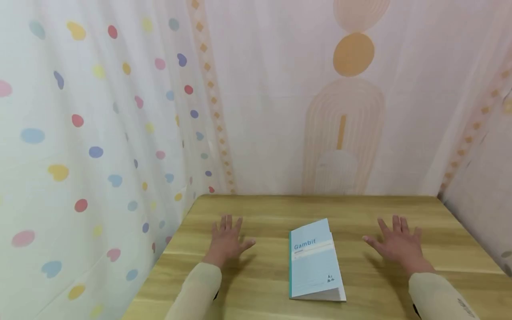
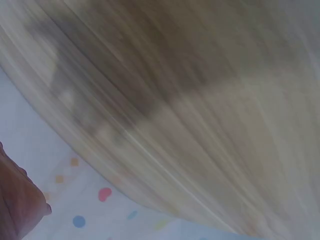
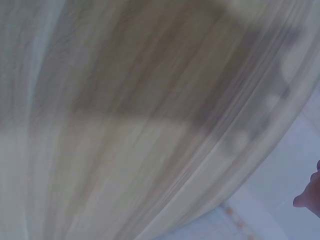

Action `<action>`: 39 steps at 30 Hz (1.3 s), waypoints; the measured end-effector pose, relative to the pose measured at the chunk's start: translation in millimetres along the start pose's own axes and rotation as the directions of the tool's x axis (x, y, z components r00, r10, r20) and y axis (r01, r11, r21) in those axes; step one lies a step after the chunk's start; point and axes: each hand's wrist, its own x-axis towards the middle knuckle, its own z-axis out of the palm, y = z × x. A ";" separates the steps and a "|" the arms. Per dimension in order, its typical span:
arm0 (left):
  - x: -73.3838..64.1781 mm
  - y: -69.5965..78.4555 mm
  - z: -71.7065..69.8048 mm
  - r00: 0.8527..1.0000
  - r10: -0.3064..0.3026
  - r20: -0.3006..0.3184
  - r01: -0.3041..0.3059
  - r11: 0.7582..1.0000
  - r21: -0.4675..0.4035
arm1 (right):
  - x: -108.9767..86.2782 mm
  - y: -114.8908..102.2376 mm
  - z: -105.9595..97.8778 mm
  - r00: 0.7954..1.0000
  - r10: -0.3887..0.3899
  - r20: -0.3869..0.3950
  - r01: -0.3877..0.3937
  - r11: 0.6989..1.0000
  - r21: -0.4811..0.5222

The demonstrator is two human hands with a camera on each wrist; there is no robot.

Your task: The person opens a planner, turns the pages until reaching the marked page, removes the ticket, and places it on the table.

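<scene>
A light blue notebook (image 1: pixel 314 262) marked "Gambit" lies on the wooden table (image 1: pixel 264 209), its teal spine to the left and its cover lifted a little at the right and lower edges. To its left is my left hand (image 1: pixel 227 243), fingers spread and holding nothing. My right hand (image 1: pixel 399 246) is spread in the same way on the notebook's other side, apart from it. In the left wrist view only part of the left hand (image 2: pixel 20 200) shows at the lower left corner. The right wrist view has a bit of the right hand (image 3: pixel 311 195) at its right edge.
A white curtain with coloured dots (image 1: pixel 96 152) hangs along the left side. Behind the table's far edge is a pale curtain with an arch pattern (image 1: pixel 344 133). Another patterned curtain (image 1: pixel 484 178) hangs at the right. Shadows of the hands fall on the tabletop.
</scene>
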 end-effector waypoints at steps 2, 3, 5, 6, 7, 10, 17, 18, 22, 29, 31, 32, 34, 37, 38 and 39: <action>-0.9 5.1 0.5 1.000 0.005 -0.002 -0.005 1.000 -0.008 | 0.5 -4.2 1.5 1.000 -0.001 0.009 0.001 1.000 0.013; -1.5 7.8 0.5 1.000 0.007 0.000 -0.007 1.000 -0.010 | 0.6 -6.0 2.0 1.000 0.001 0.014 -0.001 1.000 0.021; -2.4 12.8 1.3 1.000 0.018 -0.001 -0.018 1.000 -0.013 | 0.8 -9.2 3.0 1.000 0.003 0.015 -0.004 0.999 0.040; -3.1 15.3 1.4 1.000 0.031 -0.005 -0.031 0.999 -0.022 | 1.1 -10.5 3.5 1.000 0.005 0.014 -0.005 0.999 0.046; -4.0 18.0 1.4 0.999 0.038 -0.007 -0.038 0.999 -0.024 | 1.3 -12.0 4.1 1.000 0.007 0.019 -0.008 0.999 0.048; -5.3 23.2 3.7 0.998 0.061 -0.007 -0.061 0.998 -0.030 | 3.0 -16.2 5.1 1.000 0.001 0.027 -0.003 0.998 0.056; -1.4 34.7 2.2 0.996 0.091 -0.025 -0.092 0.995 -0.033 | 9.9 -26.3 4.0 1.000 -0.024 0.013 0.022 0.996 0.090; -1.1 37.2 0.4 0.995 0.095 -0.022 -0.096 0.994 -0.045 | 10.8 -28.0 3.9 1.000 -0.026 0.012 0.025 0.995 0.099; -1.1 47.6 -5.2 0.995 0.098 0.001 -0.098 0.993 -0.059 | 14.8 -35.5 5.3 0.999 -0.034 0.013 0.032 0.992 0.121; -1.6 62.9 0.2 0.991 0.133 0.000 -0.132 0.986 -0.100 | 20.0 -50.8 10.6 0.998 -0.055 -0.006 0.055 0.985 0.163; -2.1 69.0 0.7 0.990 0.143 0.009 -0.141 0.984 -0.110 | 20.4 -55.0 12.1 0.998 -0.060 -0.015 0.061 0.982 0.180; -1.9 72.0 1.6 0.989 0.149 0.010 -0.147 0.982 -0.121 | 20.6 -57.2 12.6 0.998 -0.062 -0.018 0.065 0.980 0.187; -2.0 78.6 2.7 0.986 0.163 0.015 -0.160 0.977 -0.139 | 21.3 -61.5 13.6 0.998 -0.066 -0.023 0.069 0.977 0.200; -3.0 86.3 3.8 0.983 0.184 0.029 -0.177 0.972 -0.154 | 23.1 -68.7 14.6 0.998 -0.064 -0.020 0.067 0.975 0.214; -3.3 88.0 4.9 0.982 0.186 0.037 -0.178 0.971 -0.161 | 24.1 -71.3 15.0 0.998 -0.065 -0.016 0.067 0.974 0.214; -4.0 89.9 5.4 0.981 0.187 0.044 -0.178 0.970 -0.167 | 25.2 -73.8 15.6 0.998 -0.065 -0.013 0.067 0.973 0.219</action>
